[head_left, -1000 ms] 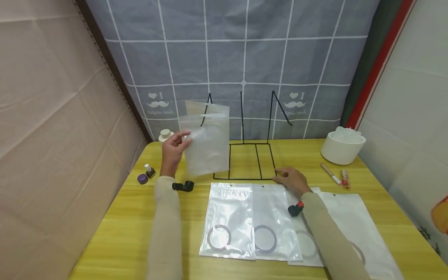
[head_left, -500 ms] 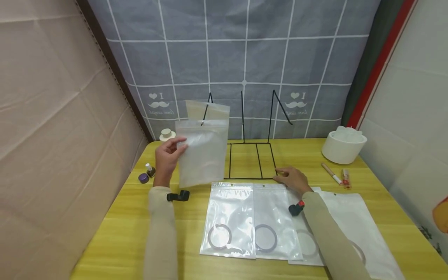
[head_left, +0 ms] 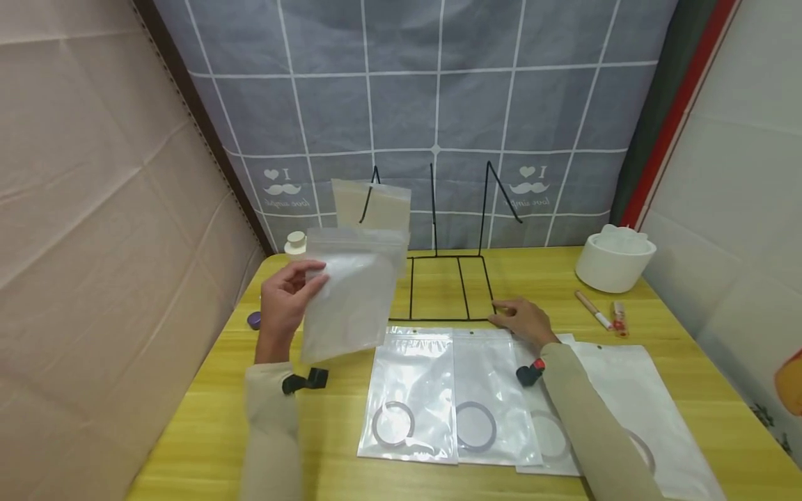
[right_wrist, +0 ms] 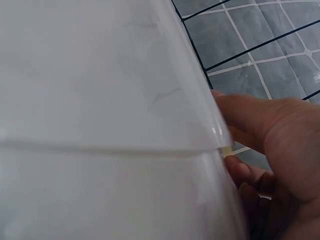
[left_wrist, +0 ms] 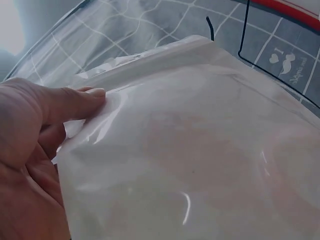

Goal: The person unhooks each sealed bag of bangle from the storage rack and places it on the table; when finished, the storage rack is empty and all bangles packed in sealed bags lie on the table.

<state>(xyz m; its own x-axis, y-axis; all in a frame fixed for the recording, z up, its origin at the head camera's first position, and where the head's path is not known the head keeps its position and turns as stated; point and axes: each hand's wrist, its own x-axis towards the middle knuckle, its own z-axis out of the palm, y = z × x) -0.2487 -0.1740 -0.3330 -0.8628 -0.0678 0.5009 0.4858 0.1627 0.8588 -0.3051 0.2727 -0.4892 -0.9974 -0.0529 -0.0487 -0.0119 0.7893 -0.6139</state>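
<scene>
In the head view my left hand (head_left: 285,296) pinches a translucent white zip bag (head_left: 351,299) by its left edge, between thumb and fingers. The bag hangs tilted in front of the rack, off the hook. Behind it, another bag (head_left: 385,202) hangs on the left hook of the black wire rack (head_left: 438,320). My right hand (head_left: 521,322) grips the front right corner of the rack's base with thumb and fingertips. The left wrist view shows the thumb (left_wrist: 75,102) lying on the bag's face; in the right wrist view white bags hide part of the rack.
Several flat zip bags with rings inside, such as the left one (head_left: 407,396), lie along the front. A white pot (head_left: 614,263), a brown-and-white stick (head_left: 592,310) and a small red tube (head_left: 619,320) are at right. A purple lid (head_left: 253,321) and white-capped container (head_left: 296,243) are at left.
My left hand has drawn the front bag down and toward me, off the rack's left hook. The bag behind it stays hanging. My right hand keeps its place on the rack corner.
</scene>
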